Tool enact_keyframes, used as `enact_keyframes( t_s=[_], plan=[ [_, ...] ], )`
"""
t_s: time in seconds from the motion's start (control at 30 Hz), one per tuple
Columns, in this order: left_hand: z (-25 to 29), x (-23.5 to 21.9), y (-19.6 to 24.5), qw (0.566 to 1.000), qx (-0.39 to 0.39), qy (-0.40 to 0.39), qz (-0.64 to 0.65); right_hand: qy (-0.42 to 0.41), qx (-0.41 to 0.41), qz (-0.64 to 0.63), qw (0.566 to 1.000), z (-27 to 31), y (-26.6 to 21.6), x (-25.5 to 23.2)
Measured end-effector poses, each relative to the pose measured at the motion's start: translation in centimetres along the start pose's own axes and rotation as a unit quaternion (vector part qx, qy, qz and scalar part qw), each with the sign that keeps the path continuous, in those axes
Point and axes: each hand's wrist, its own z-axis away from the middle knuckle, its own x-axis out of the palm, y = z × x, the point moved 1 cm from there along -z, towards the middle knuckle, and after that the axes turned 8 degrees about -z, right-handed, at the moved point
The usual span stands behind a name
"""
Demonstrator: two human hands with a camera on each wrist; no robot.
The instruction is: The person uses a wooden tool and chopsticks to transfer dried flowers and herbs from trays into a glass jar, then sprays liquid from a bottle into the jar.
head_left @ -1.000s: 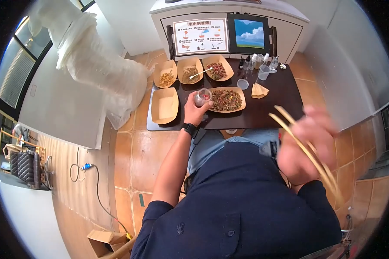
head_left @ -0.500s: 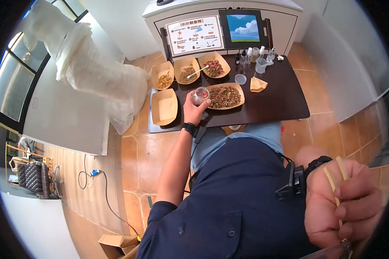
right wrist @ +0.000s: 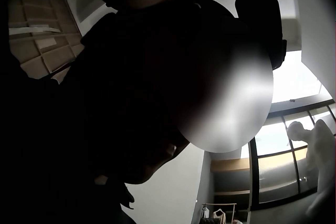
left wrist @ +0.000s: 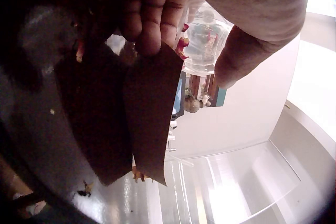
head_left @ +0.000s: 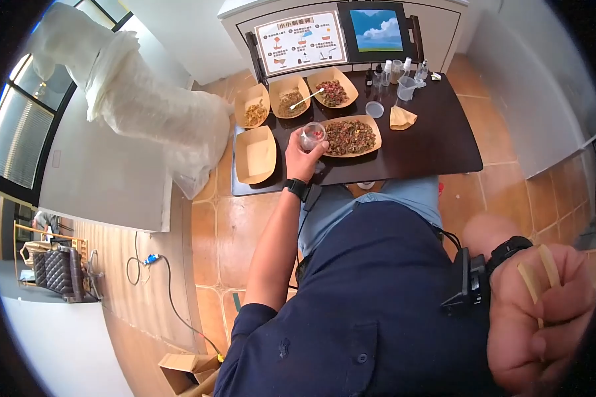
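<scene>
In the head view my left hand [head_left: 300, 159] holds a small clear plastic cup [head_left: 312, 134], fingers on one side and thumb on the other. Some red petals lie inside. Right beside the cup is a paper tray [head_left: 376, 143] full of mixed dried herbs and petals. The left wrist view catches the cup [left wrist: 203, 43] over a tray's dark wall [left wrist: 149, 113], a few red bits at its edge. Raised near my chest at the lower right, my right hand [head_left: 523, 331] grips light bamboo tongs [head_left: 532, 281], their two tips poking up from the fist.
Behind stand three paper trays of dried material, one with a small white spoon [head_left: 308, 99]. An empty paper tray [head_left: 255, 155] sits at the left. Small bottles [head_left: 386, 73], a clear measuring cup [head_left: 406, 88], a round lid [head_left: 374, 109] and folded brown paper [head_left: 402, 118] occupy the right side.
My right hand has swung down and outward with the tongs, away from the table's right side toward my chest and shoulder. My left hand still holds the cup beside the full tray.
</scene>
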Motion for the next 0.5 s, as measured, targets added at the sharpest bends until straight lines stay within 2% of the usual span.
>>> enact_keyframes(
  t_s=[0.07, 0.17, 0.2, 0.27, 0.3, 0.37, 0.4, 0.47, 0.5],
  plan=[
    [-0.1, -0.1, 0.2, 0.999, -0.023, -0.025, 0.028, -0.021, -0.084, -0.038, 0.996, 0.3, 0.6, -0.1],
    [0.0, -0.2, 0.5, 1.000, 0.001, -0.015, -0.012, -0.003, -0.115, -0.075, 0.991, 0.2, 1.5, 1.0],
    [-0.1, 0.0, 0.2, 1.000, 0.000, -0.019, -0.011, -0.005, -0.114, -0.073, 0.991, 0.1, 1.2, 0.6],
    [-0.2, 0.1, -0.1, 1.000, 0.007, -0.002, 0.009, -0.093, -0.055, -0.051, 0.993, 0.0, 0.8, 0.1],
    [-0.2, 0.1, -0.1, 1.000, 0.007, -0.002, 0.009, -0.093, -0.055, -0.052, 0.993, -0.1, 0.8, 0.1],
    [-0.1, -0.1, 0.2, 1.000, -0.004, -0.008, 0.000, -0.083, 0.144, -0.146, 0.975, -1.4, 1.6, 0.8],
    [0.1, -0.3, 1.1, 1.000, -0.006, -0.006, 0.001, -0.078, 0.243, -0.190, 0.948, -2.1, 2.1, 1.4],
    [0.4, -0.4, 2.4, 1.000, -0.011, -0.012, -0.019, -0.068, 0.432, -0.263, 0.860, -3.0, 2.6, 2.4],
    [0.1, -0.2, 1.6, 1.000, -0.001, -0.011, 0.009, -0.071, 0.434, -0.259, 0.860, -2.2, 2.9, 2.6]
  ],
)
